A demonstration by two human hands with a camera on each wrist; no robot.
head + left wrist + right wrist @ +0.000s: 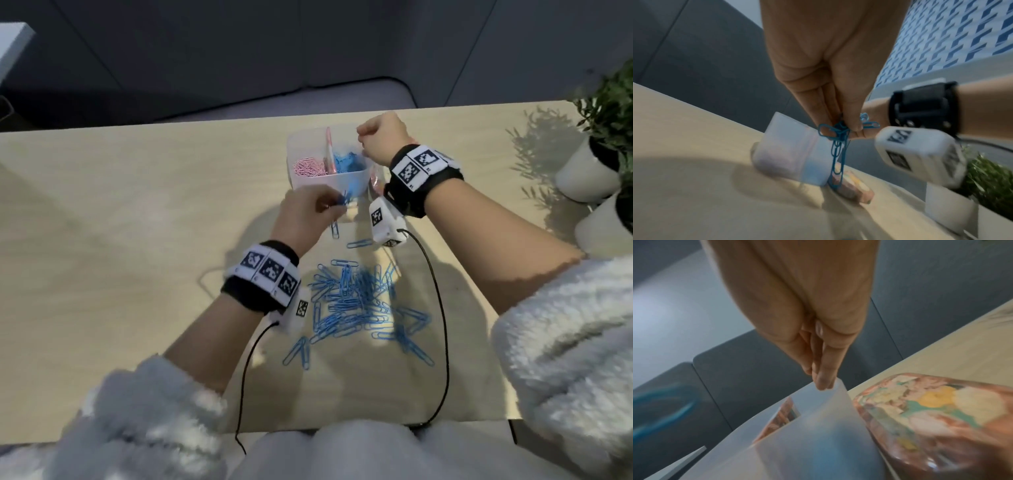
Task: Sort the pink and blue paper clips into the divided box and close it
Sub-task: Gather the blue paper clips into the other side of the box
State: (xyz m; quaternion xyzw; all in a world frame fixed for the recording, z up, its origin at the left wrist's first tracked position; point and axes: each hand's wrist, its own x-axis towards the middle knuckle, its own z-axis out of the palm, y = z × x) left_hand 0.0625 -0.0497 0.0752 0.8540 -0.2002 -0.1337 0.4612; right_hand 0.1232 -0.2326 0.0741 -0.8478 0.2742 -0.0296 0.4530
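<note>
**Over a pale desk, two hands work at a divided clip box**

At the far side of the wooden table (pixel 102 260), a translucent divided box (pixel 346 181) stands open, pink paper clips (pixel 308 168) in its left compartment and blue ones (pixel 347 162) in its right, a patterned divider (pixel 329 150) between them. The left hand (pixel 305 216), wrist bent and knuckles up, hovers just before the box's near wall, thumb and fingers pinching a tangled bunch of blue clips (pixel 835 134) that dangles toward the table. The right hand (pixel 383 137) reaches over the box's right rim, fingers drawn together and pointing down, their tips (pixel 823 382) at the wall's upper edge; whether they hold anything cannot be told. Beside the box, under the right wrist, lies a clear lid with a floral print (pixel 937 410). Nearer the person, a loose heap of blue paper clips (pixel 359 301) is spread on the table between both forearms. Both wrists wear black bands carrying marker tags and small white cameras on cables. Potted plants (pixel 609 113) stand at the table's right edge.
</note>
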